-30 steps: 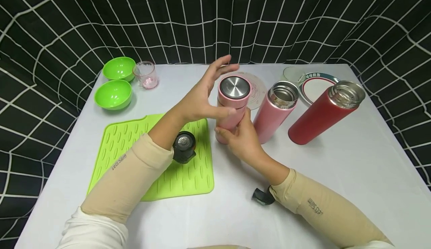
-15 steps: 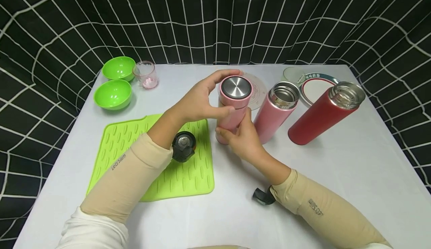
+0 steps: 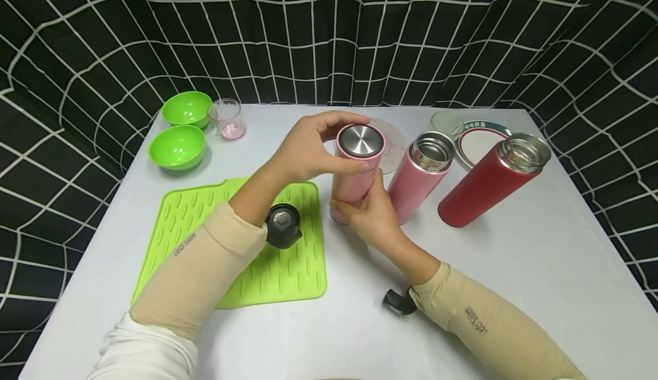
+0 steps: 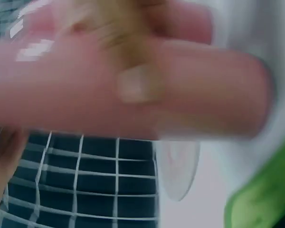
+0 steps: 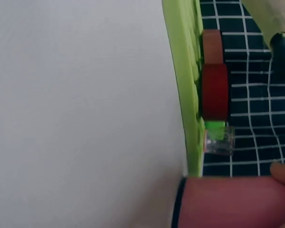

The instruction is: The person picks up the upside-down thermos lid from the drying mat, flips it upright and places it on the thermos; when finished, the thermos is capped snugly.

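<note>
Capped pink flask [image 3: 352, 187] | left hand [image 3: 308, 150] grips top, right hand [image 3: 375, 215] grips lower body | open-mouthed pink flask [image 3: 417, 186] just right, red flask [image 3: 480, 188] farther right

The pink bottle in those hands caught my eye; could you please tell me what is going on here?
Someone is holding the lidded pink bottle upright with both hands: the left hand is round its top, by the silver lid, while the right hand grips lower down. The lid is on. To the right stand an open pink bottle and an open red bottle, and a green mat lies to the left.
</note>
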Motion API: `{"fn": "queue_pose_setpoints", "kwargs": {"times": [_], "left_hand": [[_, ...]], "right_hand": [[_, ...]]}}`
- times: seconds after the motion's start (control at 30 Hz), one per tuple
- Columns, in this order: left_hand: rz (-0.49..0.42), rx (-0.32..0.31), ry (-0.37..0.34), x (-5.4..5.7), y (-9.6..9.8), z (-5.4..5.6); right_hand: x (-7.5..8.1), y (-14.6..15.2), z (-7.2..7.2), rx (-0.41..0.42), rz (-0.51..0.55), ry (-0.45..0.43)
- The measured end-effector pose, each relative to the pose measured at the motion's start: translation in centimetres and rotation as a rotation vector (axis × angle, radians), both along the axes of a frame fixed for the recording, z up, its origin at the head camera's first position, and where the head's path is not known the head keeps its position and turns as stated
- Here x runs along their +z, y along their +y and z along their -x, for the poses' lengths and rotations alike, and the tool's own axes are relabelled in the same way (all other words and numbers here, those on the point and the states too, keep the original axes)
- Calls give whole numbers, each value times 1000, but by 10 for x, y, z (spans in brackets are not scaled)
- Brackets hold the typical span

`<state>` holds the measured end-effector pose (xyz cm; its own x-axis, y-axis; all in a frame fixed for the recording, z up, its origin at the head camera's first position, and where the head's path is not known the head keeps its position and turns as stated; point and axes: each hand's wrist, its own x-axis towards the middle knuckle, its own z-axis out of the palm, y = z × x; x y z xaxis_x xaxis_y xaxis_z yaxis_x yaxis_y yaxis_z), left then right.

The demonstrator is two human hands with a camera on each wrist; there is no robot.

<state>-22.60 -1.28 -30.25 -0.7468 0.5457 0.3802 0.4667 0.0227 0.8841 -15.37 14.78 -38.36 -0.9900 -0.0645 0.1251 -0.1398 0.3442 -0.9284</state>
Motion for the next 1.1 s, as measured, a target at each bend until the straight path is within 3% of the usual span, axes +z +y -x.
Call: {"fn": "queue_pose_setpoints", "kwargs": {"times": [0.1, 0.13, 0.2, 0.3, 0.37, 0.43, 0.53, 0.6, 0.67, 0.77, 0.83, 1.0, 1.03, 1.1], "left_hand": [[-32, -119, -79, -1, -1, 5], [-20, -121, -92, -2, -1, 4], [-11, -74, -74, -3, 1, 1], [-27, 59, -31, -6, 7, -7], [-73, 82, -34, -7, 11, -8], [-127, 14, -96, -8, 11, -6], [-175, -155, -239, -7, 8, 2], [-156, -199, -252, -5, 6, 4], [-83, -138, -179, -4, 5, 2], [14, 33, -41, -4, 7, -5], [23, 67, -39, -6, 7, -5], [-90, -188, -236, -10, 4, 8], [-86, -207, -241, -10, 3, 9], [-49, -163, -167, -9, 2, 6]], "right_hand": [[1, 2, -1, -21, -28, -21], [1, 2, 0, -25, -31, -29], [0, 1, 0, -33, -37, -42], [-1, -1, 2, -33, -19, -39], [-1, -2, 4, -48, -17, -42], [-1, -2, 4, -65, -13, -53], [0, -3, 5, -88, 4, -85], [0, -3, 6, -81, 28, -99], [0, -4, 7, -57, 52, -105], [0, -3, 8, -40, 34, -96], [1, -3, 9, -42, 9, -96], [2, -1, 9, -57, 14, -113], [2, -1, 9, -54, 25, -112], [2, -2, 9, -45, 49, -112]]}}
